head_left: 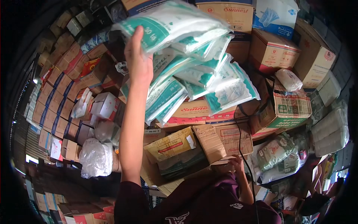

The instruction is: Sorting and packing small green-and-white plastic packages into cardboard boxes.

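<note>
My left hand (138,60) reaches up and grips the near corner of a large white and green plastic packet (181,22), thumb on top and fingers hidden beneath. Under and beside that packet lies a loose pile of similar packets (223,86), heaped on printed cartons (193,110). Lower down, my right hand (237,164) hangs beside an open cardboard box (179,161); its fingers are slightly apart, with nothing seen in them. The box's flaps are spread and its inside is dark.
Stacked cartons (56,100) fill the left. A clear plastic bag (96,158) sits low left. At right are a worn carton (279,109) and wrapped packs (275,154). A black cable (240,140) hangs before the boxes.
</note>
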`<state>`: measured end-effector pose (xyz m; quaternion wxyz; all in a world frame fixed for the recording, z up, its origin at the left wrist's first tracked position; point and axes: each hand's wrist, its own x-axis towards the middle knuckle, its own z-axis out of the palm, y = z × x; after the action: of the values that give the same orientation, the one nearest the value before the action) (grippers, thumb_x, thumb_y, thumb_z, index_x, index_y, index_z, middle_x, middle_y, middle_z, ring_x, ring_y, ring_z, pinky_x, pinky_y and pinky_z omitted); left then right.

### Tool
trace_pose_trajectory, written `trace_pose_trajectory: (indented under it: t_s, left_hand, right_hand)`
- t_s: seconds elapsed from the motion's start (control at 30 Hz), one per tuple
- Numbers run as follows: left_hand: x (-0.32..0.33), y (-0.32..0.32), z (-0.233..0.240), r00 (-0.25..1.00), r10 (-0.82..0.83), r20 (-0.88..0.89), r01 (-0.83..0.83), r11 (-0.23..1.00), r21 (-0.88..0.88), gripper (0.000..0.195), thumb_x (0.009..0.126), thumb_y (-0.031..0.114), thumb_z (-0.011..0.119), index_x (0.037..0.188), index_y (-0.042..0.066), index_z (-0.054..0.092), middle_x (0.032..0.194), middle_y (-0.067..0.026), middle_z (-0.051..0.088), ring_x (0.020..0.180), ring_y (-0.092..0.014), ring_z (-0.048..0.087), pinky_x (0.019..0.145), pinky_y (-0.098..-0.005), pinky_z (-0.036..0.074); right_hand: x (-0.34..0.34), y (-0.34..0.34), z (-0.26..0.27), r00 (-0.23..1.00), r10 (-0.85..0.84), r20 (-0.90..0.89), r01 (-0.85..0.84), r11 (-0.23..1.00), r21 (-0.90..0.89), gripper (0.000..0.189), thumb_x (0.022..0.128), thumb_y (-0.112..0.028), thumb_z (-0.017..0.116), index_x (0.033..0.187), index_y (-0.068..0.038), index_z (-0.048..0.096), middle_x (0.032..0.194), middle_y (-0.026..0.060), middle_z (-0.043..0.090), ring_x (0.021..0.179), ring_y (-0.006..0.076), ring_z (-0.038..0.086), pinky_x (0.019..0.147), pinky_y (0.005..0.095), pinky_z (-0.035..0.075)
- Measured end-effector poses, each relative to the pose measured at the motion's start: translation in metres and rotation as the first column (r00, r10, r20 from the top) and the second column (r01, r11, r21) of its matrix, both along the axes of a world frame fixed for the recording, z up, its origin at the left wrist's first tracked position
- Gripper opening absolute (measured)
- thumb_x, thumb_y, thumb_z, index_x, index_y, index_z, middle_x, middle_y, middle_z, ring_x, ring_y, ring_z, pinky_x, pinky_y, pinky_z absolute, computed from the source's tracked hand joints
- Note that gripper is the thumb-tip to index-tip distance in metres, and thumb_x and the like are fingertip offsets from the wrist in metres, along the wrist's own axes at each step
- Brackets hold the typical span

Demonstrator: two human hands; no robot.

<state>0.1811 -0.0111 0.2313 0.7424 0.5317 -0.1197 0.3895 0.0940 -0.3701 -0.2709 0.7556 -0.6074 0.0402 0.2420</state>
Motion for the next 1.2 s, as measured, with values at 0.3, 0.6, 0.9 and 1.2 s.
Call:
trace_pose_trajectory:
  t_s: [0.3, 0.6, 0.9, 1.2]
  left_hand:
    - [-0.201, -0.028, -0.144, 0.990, 0.118, 0.077, -0.069, 0.884, -0.463, 0.037, 0.080, 0.015, 0.054, 0.112, 0.000, 0.043, 0.108, -0.0176, 0.047, 0.095, -0.030, 0.051, 0.082, -0.0438, 0.043]
    - [-0.383, -0.061, -0.346, 0.899, -0.324, -0.295, -0.049, 0.594, -0.803, 0.049, 0.082, 0.035, 0.046, 0.122, 0.008, 0.038, 0.116, -0.0115, 0.046, 0.105, -0.031, 0.045, 0.093, -0.0468, 0.032]
    - [-0.394, -0.078, -0.385, 0.849, -0.241, -0.471, -0.446, 0.152, -0.882, 0.041, 0.082, 0.028, 0.044, 0.114, 0.003, 0.047, 0.109, -0.0126, 0.052, 0.104, -0.026, 0.048, 0.090, -0.0380, 0.037]
    - [-0.344, -0.031, -0.435, 0.241, -0.040, -0.970, -0.349, 0.929, -0.125, 0.040, 0.075, 0.007, 0.063, 0.111, 0.001, 0.049, 0.103, -0.0099, 0.053, 0.084, -0.019, 0.054, 0.078, -0.0282, 0.046]
  right_hand:
    - [-0.001, 0.072, 0.076, 0.822, 0.553, 0.135, -0.556, 0.831, -0.015, 0.044, 0.079, -0.006, 0.055, 0.121, -0.003, 0.039, 0.106, 0.0136, 0.055, 0.098, 0.0192, 0.052, 0.084, 0.0314, 0.042]
    - [-0.044, 0.167, 0.254, 0.523, 0.752, 0.402, -0.833, 0.350, 0.429, 0.106, 0.063, -0.001, 0.071, 0.136, -0.013, -0.005, 0.126, 0.0126, 0.033, 0.107, 0.0240, 0.044, 0.088, 0.0358, 0.038]
    - [-0.063, 0.232, 0.079, 0.604, 0.796, -0.048, -0.773, 0.600, 0.206, 0.053, 0.071, 0.002, 0.058, 0.118, -0.005, 0.035, 0.092, 0.0068, 0.051, 0.078, 0.0185, 0.055, 0.053, 0.0381, 0.049]
    - [-0.004, 0.232, -0.034, 0.613, 0.686, -0.392, -0.737, 0.675, 0.027, 0.009, 0.074, -0.006, 0.054, 0.074, 0.002, 0.053, 0.066, 0.0067, 0.052, 0.055, 0.0150, 0.051, 0.046, 0.0312, 0.043]
